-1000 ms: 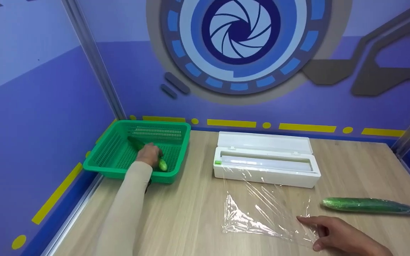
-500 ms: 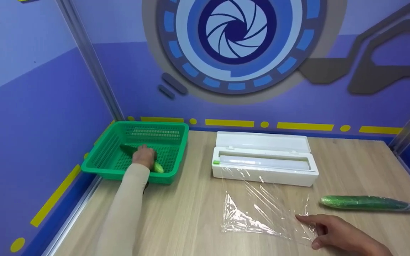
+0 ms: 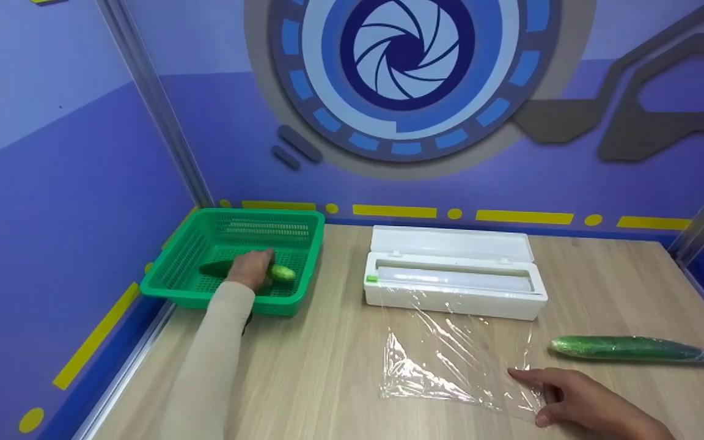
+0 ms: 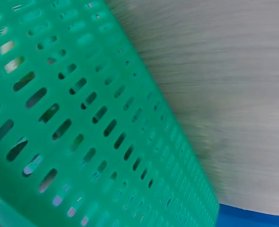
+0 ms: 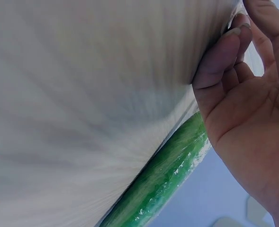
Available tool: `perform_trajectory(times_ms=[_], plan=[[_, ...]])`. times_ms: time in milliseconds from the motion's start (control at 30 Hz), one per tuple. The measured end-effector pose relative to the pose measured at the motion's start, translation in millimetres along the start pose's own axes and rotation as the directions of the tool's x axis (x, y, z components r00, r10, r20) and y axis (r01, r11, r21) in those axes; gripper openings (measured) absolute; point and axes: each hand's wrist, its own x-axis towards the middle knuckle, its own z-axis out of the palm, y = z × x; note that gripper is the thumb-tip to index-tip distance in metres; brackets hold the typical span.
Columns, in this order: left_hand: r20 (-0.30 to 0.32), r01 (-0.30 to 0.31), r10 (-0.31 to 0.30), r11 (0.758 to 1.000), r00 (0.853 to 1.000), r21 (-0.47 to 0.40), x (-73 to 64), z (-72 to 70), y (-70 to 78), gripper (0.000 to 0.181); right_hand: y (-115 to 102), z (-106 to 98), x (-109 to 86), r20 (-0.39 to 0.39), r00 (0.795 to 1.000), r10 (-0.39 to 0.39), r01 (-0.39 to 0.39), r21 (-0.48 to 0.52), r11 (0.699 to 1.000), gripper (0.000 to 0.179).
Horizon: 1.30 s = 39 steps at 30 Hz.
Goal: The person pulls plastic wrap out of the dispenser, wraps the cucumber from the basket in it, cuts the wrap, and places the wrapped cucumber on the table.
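Cucumber: the unwrapped cucumber (image 3: 283,273) lies in the green basket (image 3: 199,296), its pale end to the right of the person's grip and its dark end to the left.
Left hand: the left hand (image 3: 251,269) reaches over the near rim and holds the cucumber round its middle; the fingertips are hidden. The left wrist view shows mainly the basket's slotted wall.
Right hand: the right hand (image 3: 584,397) lies at the film's near right corner, index finger stretched onto the sheet and thumb spread well away from it. Whether the thumb pins the corner cannot be told.
Film: a clear sheet of film (image 3: 431,366) runs from the white box (image 3: 480,307) onto the table (image 3: 315,379), creased and glossy toward its near left corner.
Box: its lid (image 3: 450,243) stands back, with the roll (image 3: 456,279) showing inside.
Wrapped cucumber: the wrapped cucumber (image 3: 630,349) rests on the table just beyond the right hand, one end bunched.
Basket step: the step in hand appears to be picking up the bare cucumber while the sheet is kept spread.
From basket to film: the next move seems to call for a lift clear of the rim and a level carry rightward, with the right hand steadying the sheet.
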Motion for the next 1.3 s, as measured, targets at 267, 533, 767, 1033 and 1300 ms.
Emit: perform_trajectory(times_ms=[267, 533, 767, 1033, 1300], plan=[[-0.189, -0.011, -0.009, 0.994, 0.982, -0.105, -4.0, -9.5, 0.2, 0.04, 1, 0, -0.2, 0.014, 1.0, 0.012, -0.012, 0.026, 1.0, 0.074], [-0.325, -0.066, -0.008, 0.974, 0.946, -0.217, -11.1, -16.8, 5.6, 0.045, 2, -1, 0.1, 0.0, 1.0, -0.009, 0.009, -0.023, 1.0, 0.074], [-0.312, -0.095, 0.017, 0.967, 0.95, -0.235, -14.5, -23.9, 18.7, 0.047, 3, 1, -0.5, -0.013, 0.997, -0.071, 0.071, -0.027, 0.997, 0.077], [-0.308, -0.135, 0.055, 0.96, 0.95, -0.245, -22.5, -36.8, 51.6, 0.046, 0, 0, -0.4, -0.027, 0.999, -0.035, 0.034, -0.052, 0.998, 0.081], [-0.271, -0.23, 0.177, 0.956, 0.946, -0.181, -29.4, -51.6, 96.2, 0.047, 0, 1, 0.3, -0.04, 0.999, 0.026, -0.028, -0.036, 0.999, 0.084]])
